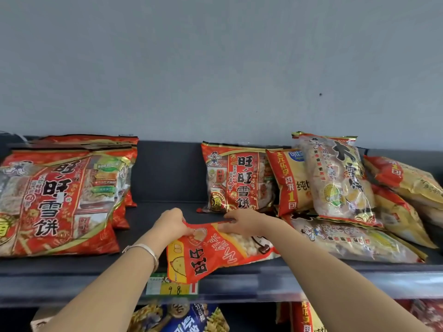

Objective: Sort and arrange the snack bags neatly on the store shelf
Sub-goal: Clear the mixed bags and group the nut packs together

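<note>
A red snack bag (211, 252) lies flat and upside down on the dark shelf (72, 265), its lower end hanging over the front edge. My left hand (171, 222) grips its far left corner and my right hand (242, 222) grips its far right edge. A stack of large red rice-cracker bags (60, 200) fills the left of the shelf. One red bag (236, 180) stands upright against the back, right of centre. Right of it, several yellow and clear bags (340, 180) lean and lie in a loose pile.
A grey wall (215, 68) rises behind the shelf. A price tag (167, 287) is clipped to the shelf's front rail below the held bag. More snack bags (182, 318) sit on the shelf below. A silver bracelet (146, 250) circles my left wrist.
</note>
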`<state>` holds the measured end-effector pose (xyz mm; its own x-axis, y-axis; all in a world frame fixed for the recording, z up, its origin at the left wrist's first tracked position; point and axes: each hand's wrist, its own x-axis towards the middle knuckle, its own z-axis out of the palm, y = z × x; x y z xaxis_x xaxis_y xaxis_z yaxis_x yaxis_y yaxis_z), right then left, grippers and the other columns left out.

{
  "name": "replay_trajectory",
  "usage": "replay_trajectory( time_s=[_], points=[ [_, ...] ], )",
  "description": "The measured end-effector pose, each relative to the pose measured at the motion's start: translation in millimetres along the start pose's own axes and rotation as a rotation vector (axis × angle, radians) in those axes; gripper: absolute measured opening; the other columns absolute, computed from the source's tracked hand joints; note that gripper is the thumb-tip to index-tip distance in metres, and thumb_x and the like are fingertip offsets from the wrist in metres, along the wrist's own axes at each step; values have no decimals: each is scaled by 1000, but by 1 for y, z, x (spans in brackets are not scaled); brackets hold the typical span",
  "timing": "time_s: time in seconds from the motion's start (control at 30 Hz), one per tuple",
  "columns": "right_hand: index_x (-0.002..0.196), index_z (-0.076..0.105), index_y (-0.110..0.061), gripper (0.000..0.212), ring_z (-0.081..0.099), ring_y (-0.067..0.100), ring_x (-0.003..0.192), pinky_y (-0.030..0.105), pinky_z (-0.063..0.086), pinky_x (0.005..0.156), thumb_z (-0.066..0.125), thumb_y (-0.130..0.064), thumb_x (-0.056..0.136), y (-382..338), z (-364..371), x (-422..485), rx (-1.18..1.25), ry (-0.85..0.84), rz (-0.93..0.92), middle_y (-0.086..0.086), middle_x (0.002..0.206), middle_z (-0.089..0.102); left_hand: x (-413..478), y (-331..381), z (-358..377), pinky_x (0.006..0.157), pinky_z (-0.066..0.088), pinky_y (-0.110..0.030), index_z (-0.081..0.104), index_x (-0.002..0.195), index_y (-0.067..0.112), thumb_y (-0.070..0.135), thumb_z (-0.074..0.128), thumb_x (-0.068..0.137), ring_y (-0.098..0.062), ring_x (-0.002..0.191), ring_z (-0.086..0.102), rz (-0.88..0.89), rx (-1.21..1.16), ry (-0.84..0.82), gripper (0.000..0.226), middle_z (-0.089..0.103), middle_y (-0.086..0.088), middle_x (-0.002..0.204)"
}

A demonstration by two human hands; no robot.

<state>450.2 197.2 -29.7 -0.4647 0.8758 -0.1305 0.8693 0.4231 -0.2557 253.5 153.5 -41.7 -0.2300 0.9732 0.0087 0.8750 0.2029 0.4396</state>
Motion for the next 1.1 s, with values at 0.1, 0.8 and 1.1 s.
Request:
replay_trajectory(
  time_s=[0.1, 0.8, 1.1],
  points=[
    [146, 37, -20, 78, 41, 26, 134, 50, 31, 111, 45, -69, 86, 2, 2, 0, 29, 35, -1, 3, 148, 42, 0, 9, -3, 71, 43, -29, 57, 99, 14, 19, 67, 83, -20, 92, 56, 93, -6, 87, 20, 59, -5, 108],
    [99, 64, -19, 28, 67, 16, 86, 46, 55, 84, 69, -40, 81, 66, -111, -105, 515, 788, -79, -4, 91, 71, -45, 187, -58, 95, 41, -48, 40, 136, 19, 31, 66, 84, -27, 119, 49, 566, -228, 959, 59, 51, -7, 131],
    [97, 61, -19, 29, 69, 19, 87, 45, 56, 84, 70, -41, 81, 232, -137, -209, 872, 1074, 169, -1, 95, 71, -77, 351, 41, 105, 34, -41, -1, 150, 27, 23, 70, 83, -21, 135, 30, 646, -865, 307, 97, 22, -9, 149]
  ],
)
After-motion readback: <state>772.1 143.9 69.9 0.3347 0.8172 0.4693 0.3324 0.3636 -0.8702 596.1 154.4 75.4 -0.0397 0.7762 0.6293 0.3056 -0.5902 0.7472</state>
